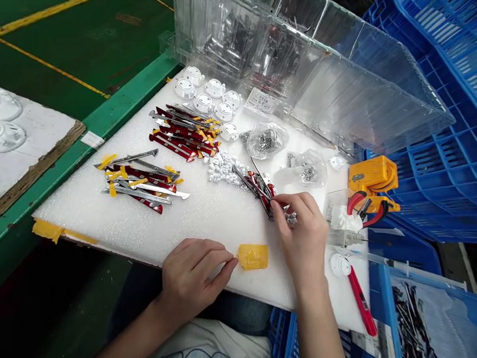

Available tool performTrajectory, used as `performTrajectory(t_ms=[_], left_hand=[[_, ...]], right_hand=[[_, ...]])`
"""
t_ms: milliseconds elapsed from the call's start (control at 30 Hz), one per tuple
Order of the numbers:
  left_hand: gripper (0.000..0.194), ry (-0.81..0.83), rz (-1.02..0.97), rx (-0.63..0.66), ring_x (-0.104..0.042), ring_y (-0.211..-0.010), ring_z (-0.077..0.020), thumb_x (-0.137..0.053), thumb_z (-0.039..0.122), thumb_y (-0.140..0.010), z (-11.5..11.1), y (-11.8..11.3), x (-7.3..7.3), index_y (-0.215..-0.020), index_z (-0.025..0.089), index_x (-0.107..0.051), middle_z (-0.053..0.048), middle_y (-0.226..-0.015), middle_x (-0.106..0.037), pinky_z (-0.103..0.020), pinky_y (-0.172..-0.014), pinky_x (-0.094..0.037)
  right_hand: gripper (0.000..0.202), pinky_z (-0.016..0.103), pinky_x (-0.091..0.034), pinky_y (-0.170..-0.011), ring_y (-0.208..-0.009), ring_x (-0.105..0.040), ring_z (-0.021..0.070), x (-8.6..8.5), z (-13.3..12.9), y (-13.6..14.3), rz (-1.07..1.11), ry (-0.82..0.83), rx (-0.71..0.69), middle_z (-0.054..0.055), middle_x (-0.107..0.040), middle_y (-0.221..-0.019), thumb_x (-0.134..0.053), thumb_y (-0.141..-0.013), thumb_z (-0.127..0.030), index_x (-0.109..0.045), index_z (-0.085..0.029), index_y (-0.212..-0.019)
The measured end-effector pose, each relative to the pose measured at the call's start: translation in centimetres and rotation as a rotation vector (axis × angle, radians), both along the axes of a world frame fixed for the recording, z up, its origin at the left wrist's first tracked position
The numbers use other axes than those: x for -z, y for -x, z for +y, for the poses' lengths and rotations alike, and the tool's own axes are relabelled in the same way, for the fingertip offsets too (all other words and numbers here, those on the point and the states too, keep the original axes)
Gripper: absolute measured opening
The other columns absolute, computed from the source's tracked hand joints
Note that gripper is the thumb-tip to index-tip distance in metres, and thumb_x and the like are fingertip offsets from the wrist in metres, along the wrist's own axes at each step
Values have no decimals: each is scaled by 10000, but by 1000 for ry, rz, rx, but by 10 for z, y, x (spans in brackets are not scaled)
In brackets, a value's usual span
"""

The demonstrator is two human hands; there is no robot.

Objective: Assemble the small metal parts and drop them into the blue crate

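My right hand [304, 235] reaches over a small pile of dark red and silver strips [258, 189], its thumb and index finger together at the near end of the pile. Whether a strip is between those fingertips I cannot tell. My left hand [197, 267] is at the near edge of the white foam sheet [213, 221], thumb and forefinger pinched; anything in the pinch is too small to name. Just right of that pinch lies a yellow tape patch [252, 256]. Small white parts [225, 168] are heaped beside the strip pile.
Taped strips lie in two groups, a nearer one [144, 181] and a farther one [186, 132]. White round parts [204, 103] stand behind. Clear bags [268, 140] hold small metal pieces. An orange tape dispenser [373, 177], red-handled pliers [367, 207] and a red-handled tool [362, 301] are right.
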State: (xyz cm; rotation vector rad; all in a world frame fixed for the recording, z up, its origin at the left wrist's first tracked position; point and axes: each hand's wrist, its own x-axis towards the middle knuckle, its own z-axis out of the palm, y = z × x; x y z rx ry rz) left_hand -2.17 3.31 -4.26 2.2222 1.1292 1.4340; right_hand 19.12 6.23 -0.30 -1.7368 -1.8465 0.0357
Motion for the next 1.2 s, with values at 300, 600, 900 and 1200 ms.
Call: performTrajectory(t_ms=[300,600,900,1200], left_hand=[[185,8,-2,15,-719,-633,-148,-668,96,-1019,0,0,0,-893,228,-635,22,-725,-759,-286,-641,-511],[120,681,-488,163,-708,-711,-146,-725,337,-1039,-11,13,-33,-1031,238,-792,0,-863,-789,-250,-723,-572],[157,1508,-673,661,-686,-593,-113,-874,357,-907,-15,17,-43,-872,213,-821,2,-713,-779,-191,-599,-546],[254,962,-511,389,-789,-728,-104,-799,52,-884,-27,8,-44,-917,292,-876,51,-807,-857,-140,-701,-597]], right_hand=[[116,295,-509,-635,-722,-634,159,-11,-5,1,313,-28,88,26,-733,-906,-686,-1003,-237,-791,-234,-953],[201,239,-604,-674,-787,-715,151,-36,-75,18,626,50,-195,10,-758,-889,-749,-960,-99,-810,-279,-1026],[235,240,-625,-678,-787,-727,149,-35,-95,20,507,7,-535,53,-732,-898,-621,-1022,-55,-766,-180,-1157],[243,265,-609,-682,-756,-689,150,-11,-111,35,941,99,-142,7,-735,-891,-845,-938,-247,-776,-291,-1167]])
